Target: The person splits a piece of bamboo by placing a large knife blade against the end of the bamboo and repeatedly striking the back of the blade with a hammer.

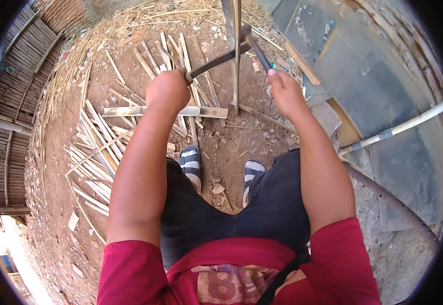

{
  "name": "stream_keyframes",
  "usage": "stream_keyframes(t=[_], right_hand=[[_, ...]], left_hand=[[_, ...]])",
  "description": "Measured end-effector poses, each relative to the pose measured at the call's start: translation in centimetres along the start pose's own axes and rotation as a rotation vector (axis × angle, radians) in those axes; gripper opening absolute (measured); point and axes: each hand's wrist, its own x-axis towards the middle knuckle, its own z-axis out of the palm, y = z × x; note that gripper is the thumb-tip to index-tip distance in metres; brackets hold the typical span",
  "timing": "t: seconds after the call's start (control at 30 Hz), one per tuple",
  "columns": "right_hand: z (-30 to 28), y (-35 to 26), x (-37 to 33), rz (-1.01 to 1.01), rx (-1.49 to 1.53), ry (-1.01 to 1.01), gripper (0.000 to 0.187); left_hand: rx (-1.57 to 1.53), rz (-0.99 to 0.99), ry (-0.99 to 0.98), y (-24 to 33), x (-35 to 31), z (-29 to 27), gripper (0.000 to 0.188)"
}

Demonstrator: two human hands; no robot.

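Note:
My left hand (168, 91) is closed around the handle of a long dark-bladed machete (215, 62). Its blade reaches up and to the right, crossing an upright bamboo strip (237, 76). I cannot tell whether the blade is in the bamboo or against its side. In my right hand (286, 94) is a hammer (260, 55), gripped by its dark handle. The hammer's head is just beyond the bamboo, close to the blade's tip; whether they touch is unclear. The strip's lower end meets the ground ahead of my feet.
Split bamboo strips (99, 134) lie heaped on the dirt at the left, and a short flat piece (165, 111) lies across others. Dark sheets (379, 91) and a pale pipe (409, 124) are at the right. A woven bamboo wall (13, 96) stands far left.

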Motion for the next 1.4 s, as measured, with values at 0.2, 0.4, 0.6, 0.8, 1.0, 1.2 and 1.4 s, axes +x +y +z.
stream_keyframes(t=[0.2, 0.4, 0.6, 0.8, 1.0, 1.2, 1.4], right_hand=[[-1.9, -2.6, -1.5, -0.172, 0.463, 0.069, 0.041], [-2.0, -1.5, -0.5, 0.053, -0.007, 0.008, 0.050], [-4.3, -5.3, -1.6, -0.102, 0.167, 0.174, 0.049], [-3.3, -3.1, -1.5, 0.048, 0.059, 0.036, 0.046], [-3.7, -3.5, -1.2, -0.050, 0.231, 0.150, 0.050], [-3.8, -5.9, -2.0, -0.050, -0.028, 0.103, 0.050], [-3.3, -3.3, -0.6, -0.216, -0.003, 0.197, 0.046]], left_hand=[[0.015, -0.006, -0.007, 0.1, 0.2, -0.2, 0.026], [0.014, -0.014, 0.028, -1.0, 1.0, 0.2, 0.028], [0.007, -0.010, 0.018, 0.3, 0.7, 0.2, 0.026], [-0.038, -0.028, 0.081, -1.0, 1.1, 0.6, 0.025], [0.035, -0.014, 0.039, 0.6, 0.5, 0.3, 0.026], [0.010, -0.052, -0.005, -0.5, 0.8, 0.2, 0.026], [0.013, -0.016, 0.013, 0.6, 0.6, 0.0, 0.025]])
